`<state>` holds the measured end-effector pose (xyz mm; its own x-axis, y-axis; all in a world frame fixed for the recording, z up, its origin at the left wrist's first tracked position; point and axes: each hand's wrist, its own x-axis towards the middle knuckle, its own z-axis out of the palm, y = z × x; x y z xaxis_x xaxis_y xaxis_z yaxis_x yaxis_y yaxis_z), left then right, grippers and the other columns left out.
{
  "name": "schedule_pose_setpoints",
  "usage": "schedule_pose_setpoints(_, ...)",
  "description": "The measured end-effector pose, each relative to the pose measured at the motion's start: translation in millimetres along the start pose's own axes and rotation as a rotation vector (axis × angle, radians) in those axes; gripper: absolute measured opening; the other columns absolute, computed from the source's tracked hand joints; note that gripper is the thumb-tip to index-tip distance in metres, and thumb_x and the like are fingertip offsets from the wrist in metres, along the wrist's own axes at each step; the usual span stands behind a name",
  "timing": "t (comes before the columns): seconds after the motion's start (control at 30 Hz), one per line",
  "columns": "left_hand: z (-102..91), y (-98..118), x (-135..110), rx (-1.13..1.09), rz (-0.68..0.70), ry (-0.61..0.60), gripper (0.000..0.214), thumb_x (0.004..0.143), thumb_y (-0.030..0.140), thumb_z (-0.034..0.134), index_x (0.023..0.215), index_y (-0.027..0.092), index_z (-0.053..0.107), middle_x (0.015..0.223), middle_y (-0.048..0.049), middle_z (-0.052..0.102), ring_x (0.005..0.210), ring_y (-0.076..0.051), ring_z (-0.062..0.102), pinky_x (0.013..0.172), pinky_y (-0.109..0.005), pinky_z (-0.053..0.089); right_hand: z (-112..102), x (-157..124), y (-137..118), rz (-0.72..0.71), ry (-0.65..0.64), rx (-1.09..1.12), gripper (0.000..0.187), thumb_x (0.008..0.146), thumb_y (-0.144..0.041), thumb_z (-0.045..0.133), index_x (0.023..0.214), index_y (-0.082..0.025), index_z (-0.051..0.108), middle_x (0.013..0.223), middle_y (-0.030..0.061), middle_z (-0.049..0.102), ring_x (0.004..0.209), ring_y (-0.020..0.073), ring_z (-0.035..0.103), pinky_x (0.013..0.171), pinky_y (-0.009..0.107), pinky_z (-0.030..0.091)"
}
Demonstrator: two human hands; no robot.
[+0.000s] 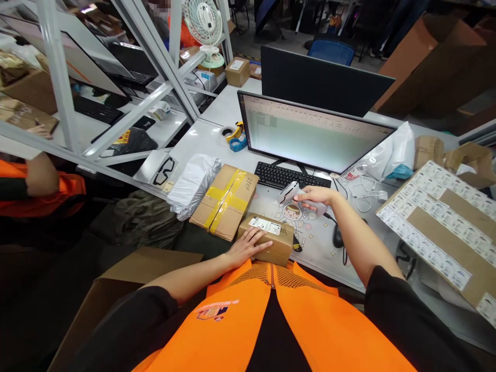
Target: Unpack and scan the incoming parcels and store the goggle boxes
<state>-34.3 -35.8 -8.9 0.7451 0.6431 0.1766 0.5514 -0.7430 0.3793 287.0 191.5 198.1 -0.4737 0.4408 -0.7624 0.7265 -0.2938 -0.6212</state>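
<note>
My left hand (250,247) lies flat with fingers spread on a small brown cardboard box (281,248) at the desk's front edge. A white printed label (265,225) shows on top of that box, just past my fingertips. Wrapped around the handle of a white handheld barcode scanner (289,191) is my right hand (315,196). The scanner's head points left, above the desk mat and beyond the box. To the left of the small box sits a larger carton (225,201) with crossed yellow tape, beside a grey-white plastic parcel (195,183).
A monitor (310,134) and black keyboard (265,175) stand behind the boxes. A black mouse (338,236) is under my right forearm. Label sheets on cardboard (445,222) lie at right. Tape rolls (237,143) rest left of the monitor. Metal framing (132,129) borders the left; another person's arm (42,175) shows beyond.
</note>
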Motion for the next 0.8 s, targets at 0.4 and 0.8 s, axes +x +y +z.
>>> schedule_pose_setpoints(0.4,-19.1,25,16,-0.162,-0.483,0.132,0.105,0.072,0.038,0.094,0.167,0.030,0.049,0.167,-0.0190,0.041,0.152,-0.045,0.040,0.126,-0.064,0.033,116,28,177,0.486,1.067,-0.233,0.084,0.101,-0.044,0.054,0.171,-0.005,0.026,0.135,0.0268,0.069,0.115,0.0355,0.073,0.104,0.043,0.056)
schedule_pose_setpoints(0.8,-32.8,26,74,-0.130,-0.989,0.207,0.097,0.081,0.052,0.084,0.165,0.021,0.045,0.162,-0.0234,0.048,0.146,-0.044,0.048,0.121,-0.059,0.039,56,55,166,0.405,1.221,-0.415,0.065,0.101,-0.031,0.044,0.163,-0.008,0.049,0.172,0.0248,0.041,0.159,0.0391,0.035,0.129,0.053,0.031)
